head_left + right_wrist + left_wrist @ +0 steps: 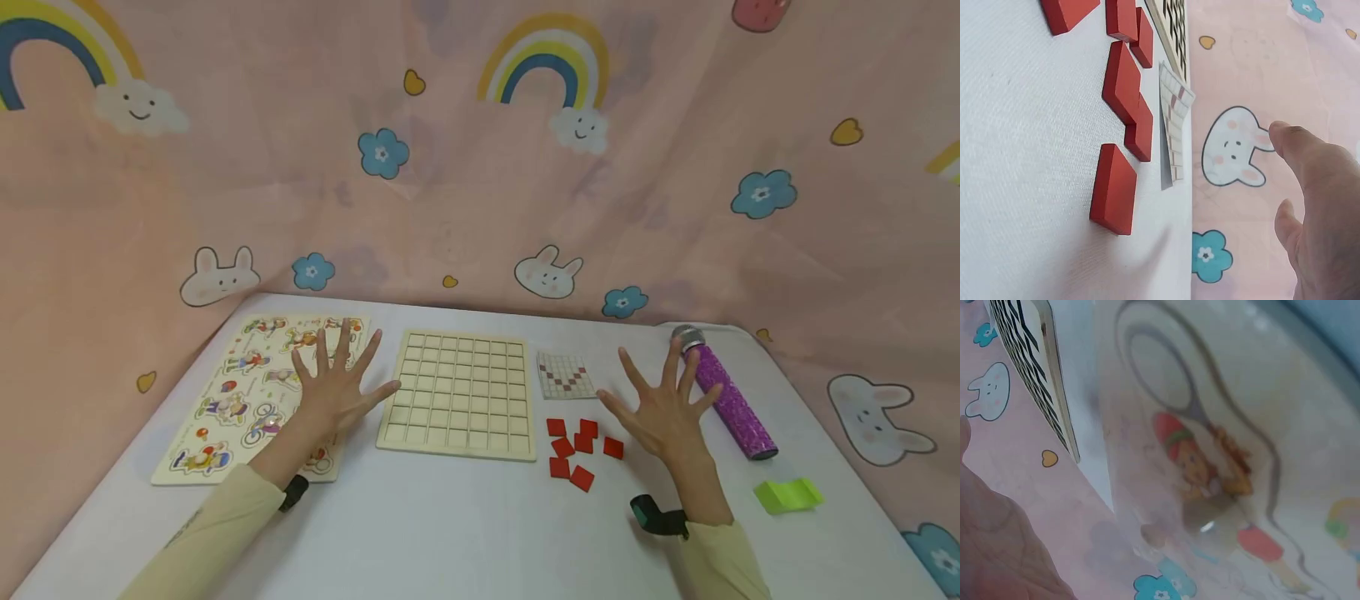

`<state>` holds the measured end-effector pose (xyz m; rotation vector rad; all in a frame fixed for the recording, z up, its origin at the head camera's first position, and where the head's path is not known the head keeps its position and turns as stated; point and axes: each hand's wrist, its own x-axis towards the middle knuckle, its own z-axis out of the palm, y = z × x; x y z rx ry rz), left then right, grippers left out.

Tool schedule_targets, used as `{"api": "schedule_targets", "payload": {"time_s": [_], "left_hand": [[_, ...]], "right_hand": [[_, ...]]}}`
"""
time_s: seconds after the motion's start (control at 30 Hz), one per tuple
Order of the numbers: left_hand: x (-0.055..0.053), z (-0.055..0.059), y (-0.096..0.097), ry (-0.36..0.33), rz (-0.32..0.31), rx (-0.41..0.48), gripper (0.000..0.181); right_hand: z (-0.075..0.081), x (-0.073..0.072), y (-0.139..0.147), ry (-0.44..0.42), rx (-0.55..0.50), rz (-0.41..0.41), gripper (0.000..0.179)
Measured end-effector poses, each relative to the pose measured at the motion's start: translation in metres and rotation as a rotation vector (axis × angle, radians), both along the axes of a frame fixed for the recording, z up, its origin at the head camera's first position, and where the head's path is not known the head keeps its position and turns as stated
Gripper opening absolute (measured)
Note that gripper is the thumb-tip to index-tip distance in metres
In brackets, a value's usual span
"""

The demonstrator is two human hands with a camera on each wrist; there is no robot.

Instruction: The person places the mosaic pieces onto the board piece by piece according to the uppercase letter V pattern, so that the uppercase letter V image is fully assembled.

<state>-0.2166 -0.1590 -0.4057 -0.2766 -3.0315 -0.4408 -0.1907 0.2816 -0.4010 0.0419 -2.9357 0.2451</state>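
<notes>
Pink cloth (457,208) backs the white table (435,533), where, fingers splayed wide, the left hand (335,398) hovers over a picture board (243,387) left of the gridded board (457,396), the right hand (663,408) near red tiles (583,443) right of it

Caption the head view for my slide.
Left hand and right hand spread wide, grid board and red tiles between them.

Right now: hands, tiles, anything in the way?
Left hand open above puzzle; right hand open, right of tiles. Both empty. Seven red tiles loose, right of grid. Card behind tiles, not blocking grid.
</notes>
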Motion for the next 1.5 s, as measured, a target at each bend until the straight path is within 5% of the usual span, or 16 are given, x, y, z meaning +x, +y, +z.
{"api": "schedule_targets", "payload": {"time_s": [0.2, 0.4, 0.7, 0.9, 1.03, 1.5], "left_hand": [[0.007, -0.004, 0.008, -0.024, -0.038, 0.012, 0.084], [0.013, -0.013, 0.018, -0.063, -0.158, 0.054, 0.089], [0.019, -0.008, 0.027, -0.244, -0.271, 0.253, 0.101], [0.022, -0.007, 0.03, -0.282, -0.27, 0.293, 0.101], [0.021, -0.008, 0.031, -0.25, -0.268, 0.291, 0.09], [0.019, -0.01, 0.034, -0.226, -0.224, 0.204, 0.086]], "right_hand": [[-0.003, 0.002, 0.001, 0.009, 0.002, 0.005, 0.082], [-0.005, 0.003, 0.002, 0.019, 0.002, 0.015, 0.081], [-0.009, 0.003, 0.001, 0.002, -0.013, 0.01, 0.082], [-0.007, 0.003, 0.001, -0.012, -0.019, 0.021, 0.082], [-0.006, 0.002, -0.001, -0.024, -0.032, 0.042, 0.082], [-0.007, 0.007, 0.006, -0.152, -0.144, 0.11, 0.079]]}}
